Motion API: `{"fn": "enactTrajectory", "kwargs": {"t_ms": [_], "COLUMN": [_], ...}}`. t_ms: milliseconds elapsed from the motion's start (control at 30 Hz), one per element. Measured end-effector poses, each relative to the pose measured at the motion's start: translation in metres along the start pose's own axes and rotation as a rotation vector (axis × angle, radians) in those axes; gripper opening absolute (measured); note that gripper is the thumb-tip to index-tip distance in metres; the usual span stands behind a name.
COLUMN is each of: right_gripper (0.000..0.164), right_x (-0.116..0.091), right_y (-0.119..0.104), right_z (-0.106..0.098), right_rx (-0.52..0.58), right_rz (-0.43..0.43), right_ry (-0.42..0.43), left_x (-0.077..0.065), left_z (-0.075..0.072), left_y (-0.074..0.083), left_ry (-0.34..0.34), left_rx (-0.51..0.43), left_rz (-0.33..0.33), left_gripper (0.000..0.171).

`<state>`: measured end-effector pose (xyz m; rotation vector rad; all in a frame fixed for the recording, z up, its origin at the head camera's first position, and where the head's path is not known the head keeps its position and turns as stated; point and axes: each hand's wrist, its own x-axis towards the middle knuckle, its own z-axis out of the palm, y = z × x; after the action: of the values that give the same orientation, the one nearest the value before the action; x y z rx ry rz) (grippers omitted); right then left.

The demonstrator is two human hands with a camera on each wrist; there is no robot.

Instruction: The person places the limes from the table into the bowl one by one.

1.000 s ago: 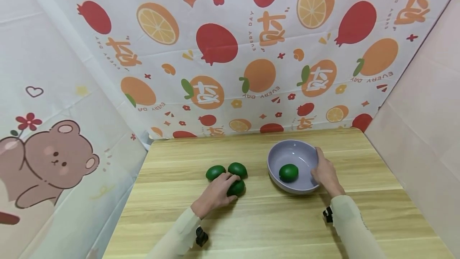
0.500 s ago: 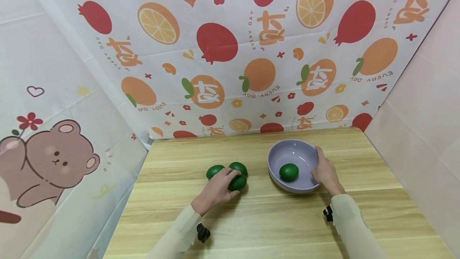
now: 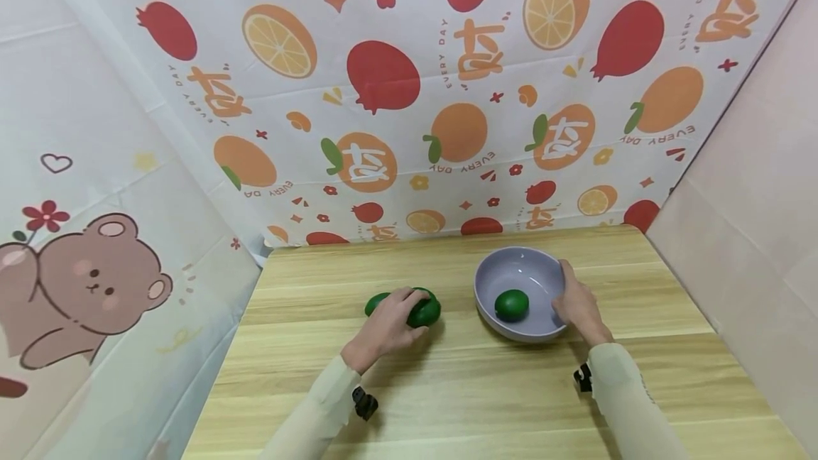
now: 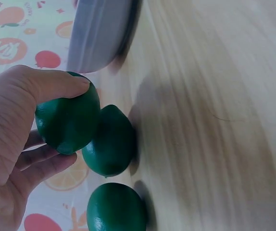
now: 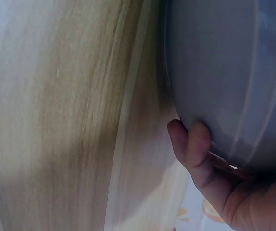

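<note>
Left hand (image 3: pixel 383 331) and right hand (image 3: pixel 580 307) at work over a wood-grained bench (image 3: pixel 511 403). The left hand holds a green fruit (image 4: pixel 68 122) between its thumb, laid across the upper side, and its bent fingers below; in the left wrist view this fruit stands off the bench surface. Partly behind it lies a second fruit (image 4: pixel 110 144), and farther from the bowl a third fruit (image 4: pixel 116 209), both resting on the bench. Whether the held fruit touches the second cannot be told.

The right hand grips the pale purple bowl (image 3: pixel 511 272) at its right side, fingers curled against the outer wall and thumb over the rim. The bowl sits upright on the bench, to the right of the left hand, with a fourth fruit (image 3: pixel 512 305) on its floor, toward the near left wall.

Both arms wear light sleeves (image 3: pixel 629 396). Behind the bench hangs a white cloth (image 3: pixel 409 119) printed with oranges and red fruit; the left-hand wall covering (image 3: pixel 96 282) bears a brown cartoon bear.
</note>
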<state>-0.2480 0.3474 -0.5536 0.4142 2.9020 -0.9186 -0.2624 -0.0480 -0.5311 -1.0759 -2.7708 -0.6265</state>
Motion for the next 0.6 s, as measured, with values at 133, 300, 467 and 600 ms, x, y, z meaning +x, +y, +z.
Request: {"fn": "enactTrajectory", "kwargs": {"t_ms": [133, 300, 467, 600], "right_gripper": [0.094, 0.090, 0.089, 0.088], "right_x": [0.000, 0.000, 0.001, 0.003], "right_y": [0.002, 0.004, 0.005, 0.008], "right_z": [-0.001, -0.002, -0.003, -0.002], "right_rx": [0.042, 0.068, 0.100, 0.122], "right_rz": [-0.019, -0.044, -0.052, -0.051], "right_ry": [-0.016, -0.015, -0.017, -0.037], "left_x": [0.007, 0.016, 0.024, 0.031], "left_z": [-0.002, -0.005, -0.007, -0.008], "left_y": [0.001, 0.004, 0.008, 0.011], "left_ry": [0.003, -0.001, 0.000, 0.024], "left_rx": [-0.001, -0.010, -0.027, -0.019], "left_rz": [0.007, -0.001, 0.000, 0.026], "left_gripper": [0.058, 0.057, 0.057, 0.058]}}
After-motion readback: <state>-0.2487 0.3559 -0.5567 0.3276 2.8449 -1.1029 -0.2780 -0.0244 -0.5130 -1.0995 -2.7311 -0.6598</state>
